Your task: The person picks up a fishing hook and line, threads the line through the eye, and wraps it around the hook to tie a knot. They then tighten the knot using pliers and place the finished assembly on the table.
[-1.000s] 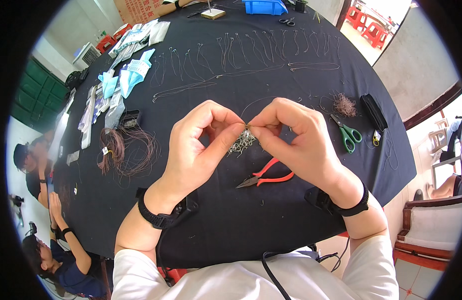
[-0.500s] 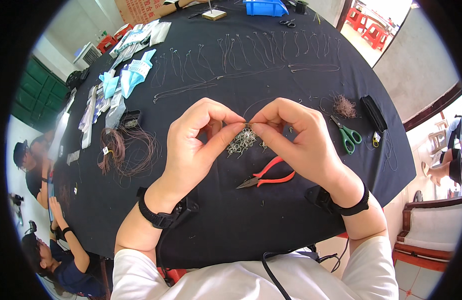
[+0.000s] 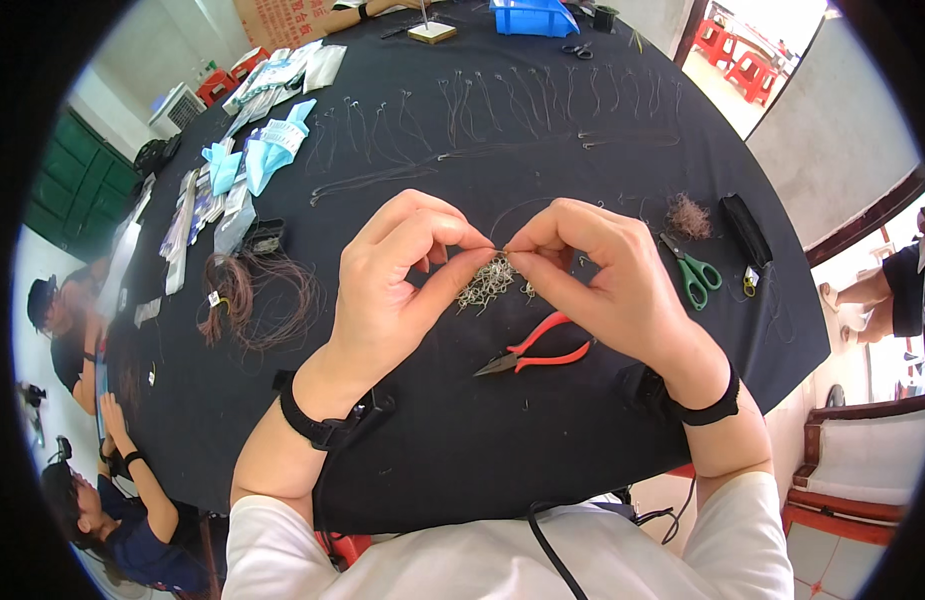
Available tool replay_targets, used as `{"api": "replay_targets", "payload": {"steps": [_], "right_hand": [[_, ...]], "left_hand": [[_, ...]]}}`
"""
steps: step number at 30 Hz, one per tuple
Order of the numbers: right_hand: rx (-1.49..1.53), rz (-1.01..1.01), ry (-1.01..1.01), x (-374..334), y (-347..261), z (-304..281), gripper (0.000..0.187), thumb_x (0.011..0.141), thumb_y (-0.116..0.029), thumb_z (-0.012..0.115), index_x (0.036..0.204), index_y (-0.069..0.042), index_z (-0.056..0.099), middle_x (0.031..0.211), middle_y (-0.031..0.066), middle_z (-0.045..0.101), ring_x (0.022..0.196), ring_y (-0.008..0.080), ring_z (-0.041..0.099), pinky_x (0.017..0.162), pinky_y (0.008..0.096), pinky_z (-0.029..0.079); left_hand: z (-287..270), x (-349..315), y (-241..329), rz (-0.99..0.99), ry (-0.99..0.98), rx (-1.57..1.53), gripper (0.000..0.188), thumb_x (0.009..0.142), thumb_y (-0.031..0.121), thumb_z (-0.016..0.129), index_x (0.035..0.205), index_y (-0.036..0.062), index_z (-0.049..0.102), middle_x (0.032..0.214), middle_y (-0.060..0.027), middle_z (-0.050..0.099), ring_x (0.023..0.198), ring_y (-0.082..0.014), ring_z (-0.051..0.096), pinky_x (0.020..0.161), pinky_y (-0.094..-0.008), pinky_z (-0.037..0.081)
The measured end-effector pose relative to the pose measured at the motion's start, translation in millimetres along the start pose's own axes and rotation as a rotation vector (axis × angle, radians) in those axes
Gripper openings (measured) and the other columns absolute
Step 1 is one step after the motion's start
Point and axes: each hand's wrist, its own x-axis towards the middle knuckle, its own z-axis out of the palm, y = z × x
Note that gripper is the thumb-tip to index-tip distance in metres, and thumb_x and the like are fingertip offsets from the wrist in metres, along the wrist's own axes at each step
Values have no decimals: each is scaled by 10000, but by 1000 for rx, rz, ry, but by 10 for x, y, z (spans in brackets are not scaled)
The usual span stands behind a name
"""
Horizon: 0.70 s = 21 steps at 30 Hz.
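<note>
My left hand and my right hand meet over the middle of the black table, fingertips pinched together on a small metal hook with thin wire. Right below the fingertips lies a small pile of metal hooks. Red-handled pliers rest on the cloth just under my right hand. Both wrists wear black bands.
Green-handled scissors, a brown wire tuft and a black case lie at the right. A brown wire coil sits at the left, light blue packets beyond. Rows of finished wire pieces line the far side. People sit at lower left.
Both hands stay pinched together at the same spot; only the fingers shift slightly.
</note>
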Motion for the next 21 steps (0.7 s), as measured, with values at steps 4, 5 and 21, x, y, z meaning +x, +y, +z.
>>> {"api": "replay_targets", "payload": {"steps": [4, 5, 21], "right_hand": [[-49, -51, -72, 64, -20, -299, 71, 824, -56, 705, 837, -14, 648, 686, 66, 611, 568, 151, 575, 538, 266, 460], [-92, -20, -90, 112, -19, -407, 87, 837, -86, 696, 843, -12, 650, 646, 69, 596, 565, 143, 569, 539, 272, 451], [-117, -45, 51, 569, 178, -921, 171, 919, -203, 670, 930, -33, 675, 724, -36, 600, 672, 32, 517, 611, 200, 419]], "left_hand": [[-34, 54, 57, -65, 27, -2, 116, 829, -11, 713, 900, 47, 642, 894, -11, 596, 707, -65, 511, 627, -209, 408], [-54, 71, 52, -98, 26, 6, 90, 865, -20, 672, 898, 40, 614, 921, -12, 581, 755, -64, 512, 675, -205, 414], [389, 134, -527, -752, -17, -737, 105, 965, 178, 641, 1006, 83, 628, 835, 64, 539, 708, -2, 468, 612, -161, 378]]}}
